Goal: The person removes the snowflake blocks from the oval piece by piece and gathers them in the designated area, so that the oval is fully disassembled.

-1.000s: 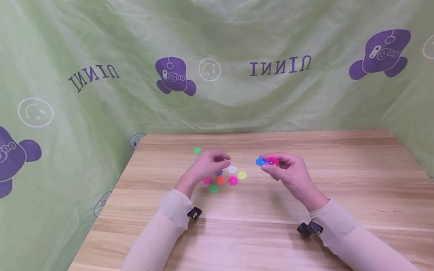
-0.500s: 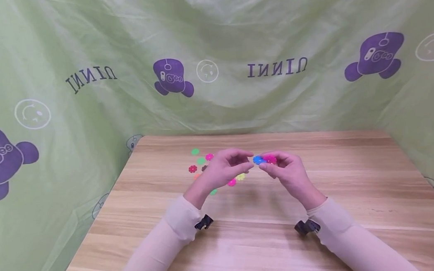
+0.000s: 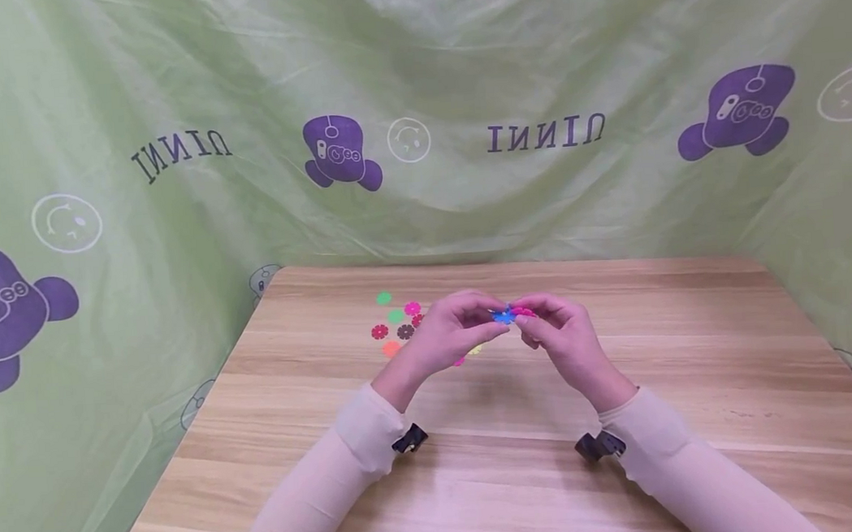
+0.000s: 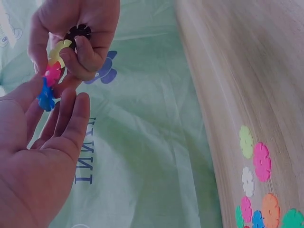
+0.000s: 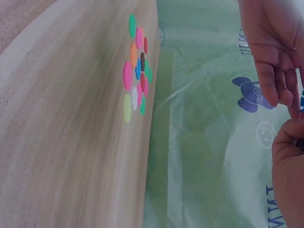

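My right hand (image 3: 565,335) grips a short chain of joined plastic snowflake discs above the table. In the left wrist view, a black disc (image 4: 79,35) and a yellow disc (image 4: 59,52) sit within its fingers, followed by a pink disc (image 4: 52,74). A blue snowflake disc (image 4: 46,99) forms the chain's free end. My left hand (image 3: 448,330) meets it there, thumb and fingertip pinching the blue disc. Its other fingers stay loosely extended. The right wrist view shows both hands (image 5: 280,61) only at its right edge, with the chain mostly hidden.
Loose snowflake discs lie scattered on the wooden table (image 3: 658,341), left of and partly behind my left hand. Among them are a green disc (image 3: 384,299), a brown disc (image 3: 406,331) and an orange disc (image 3: 391,349). A green printed curtain (image 3: 459,207) encloses the table's back and sides.
My left hand has moved right from over the loose discs to the blue disc in my right hand. The right hand has stayed nearly in place, and the blue disc has tilted.
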`<state>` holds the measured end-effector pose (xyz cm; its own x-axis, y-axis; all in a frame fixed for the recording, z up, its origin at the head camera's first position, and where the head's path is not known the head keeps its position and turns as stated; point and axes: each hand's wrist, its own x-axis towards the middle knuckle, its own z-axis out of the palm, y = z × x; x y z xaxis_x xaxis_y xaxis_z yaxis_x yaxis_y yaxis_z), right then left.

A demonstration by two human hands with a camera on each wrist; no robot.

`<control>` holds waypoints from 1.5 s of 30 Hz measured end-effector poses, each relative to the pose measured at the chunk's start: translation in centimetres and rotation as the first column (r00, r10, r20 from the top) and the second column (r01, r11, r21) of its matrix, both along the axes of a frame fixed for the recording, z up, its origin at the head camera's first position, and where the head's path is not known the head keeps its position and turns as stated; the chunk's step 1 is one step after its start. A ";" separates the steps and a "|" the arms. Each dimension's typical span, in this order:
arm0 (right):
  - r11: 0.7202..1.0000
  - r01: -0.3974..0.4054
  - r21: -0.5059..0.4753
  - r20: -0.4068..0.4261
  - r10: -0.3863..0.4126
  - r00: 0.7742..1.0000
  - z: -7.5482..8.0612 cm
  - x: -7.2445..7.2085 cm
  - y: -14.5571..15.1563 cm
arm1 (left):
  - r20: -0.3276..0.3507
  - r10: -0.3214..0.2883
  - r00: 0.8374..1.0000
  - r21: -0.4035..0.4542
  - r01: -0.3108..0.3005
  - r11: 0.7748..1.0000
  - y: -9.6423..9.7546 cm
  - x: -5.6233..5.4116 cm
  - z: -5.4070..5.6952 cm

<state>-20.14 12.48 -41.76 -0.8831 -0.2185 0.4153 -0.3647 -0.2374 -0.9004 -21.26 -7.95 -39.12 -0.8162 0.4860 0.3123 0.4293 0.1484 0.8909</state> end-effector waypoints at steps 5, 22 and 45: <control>0.995 -0.051 -0.081 0.021 0.053 0.998 0.2 0.1 0.1 | -0.040 0.077 0.996 0.007 -0.076 0.997 0.0 0.0 0.0; 0.987 0.090 0.132 0.005 -0.092 0.996 0.4 0.2 0.3 | 0.008 0.103 0.995 0.125 -0.103 0.987 0.8 0.5 -0.3; 0.990 0.079 0.121 0.038 -0.084 0.996 0.1 0.1 0.2 | -0.114 0.121 0.986 0.086 -0.111 0.990 0.5 0.0 -0.3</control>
